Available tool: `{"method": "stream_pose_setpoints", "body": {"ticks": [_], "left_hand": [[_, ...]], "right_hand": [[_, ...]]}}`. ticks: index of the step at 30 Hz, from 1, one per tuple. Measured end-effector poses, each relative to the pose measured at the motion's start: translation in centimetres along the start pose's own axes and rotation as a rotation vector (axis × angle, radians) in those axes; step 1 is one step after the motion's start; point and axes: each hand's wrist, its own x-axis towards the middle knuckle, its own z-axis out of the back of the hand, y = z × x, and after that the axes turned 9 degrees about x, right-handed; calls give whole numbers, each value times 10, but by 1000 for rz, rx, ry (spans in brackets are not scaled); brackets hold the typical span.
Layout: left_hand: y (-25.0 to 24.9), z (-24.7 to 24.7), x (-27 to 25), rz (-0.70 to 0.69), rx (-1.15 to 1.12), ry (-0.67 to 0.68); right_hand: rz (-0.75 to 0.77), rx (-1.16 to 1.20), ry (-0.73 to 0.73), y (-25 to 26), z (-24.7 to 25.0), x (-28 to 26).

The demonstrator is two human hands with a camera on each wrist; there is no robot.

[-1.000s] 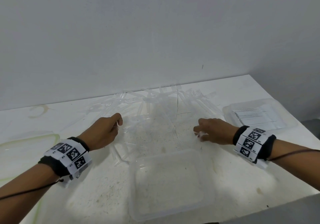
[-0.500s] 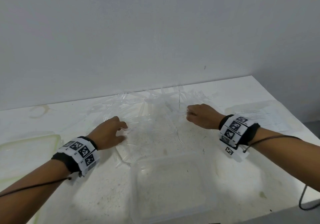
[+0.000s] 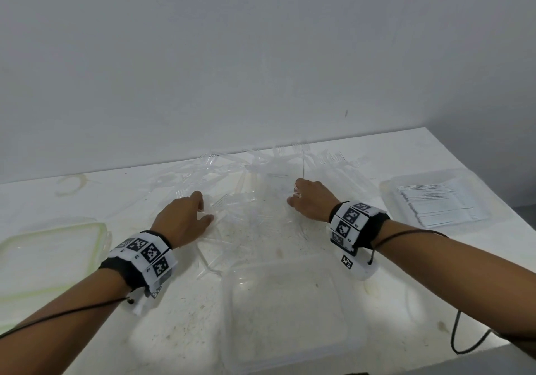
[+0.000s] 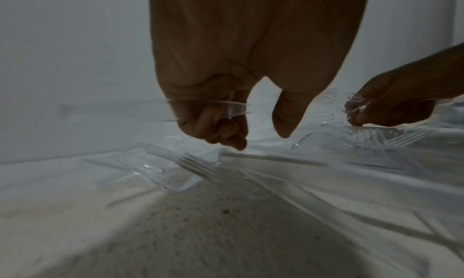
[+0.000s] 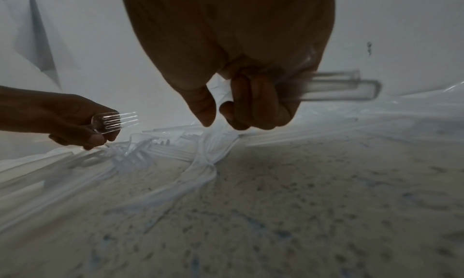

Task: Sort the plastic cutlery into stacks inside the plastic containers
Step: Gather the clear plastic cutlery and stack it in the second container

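My left hand (image 3: 185,221) is gripping forks (image 5: 114,121) at ten o'clock; my right hand (image 3: 311,203) is clutching handles (image 5: 336,88) at one o'clock above the pile (image 3: 261,171).

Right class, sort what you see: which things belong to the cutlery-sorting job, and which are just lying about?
Job: cutlery pile; front container; right container with a stack; left hand gripping forks; right hand gripping handles.

Lying about: green-rimmed lid; cable.

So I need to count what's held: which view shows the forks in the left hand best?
The right wrist view: the forks show clear tines in the left hand. The left wrist view shows blurred edges; the head view hides them.
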Motion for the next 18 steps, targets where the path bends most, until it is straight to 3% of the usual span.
{"method": "stream_pose_setpoints", "body": {"ticks": [5, 11, 18], "left_hand": [[-18, -4, -4, 156, 16, 15], [-20, -3, 2, 285, -199, 20], [2, 14, 8, 216, -257, 54]], "right_hand": [[-53, -54, -32, 13, -6, 8], [-58, -64, -7, 18, -5, 5], [-9, 86, 9, 17, 13, 10]]}}
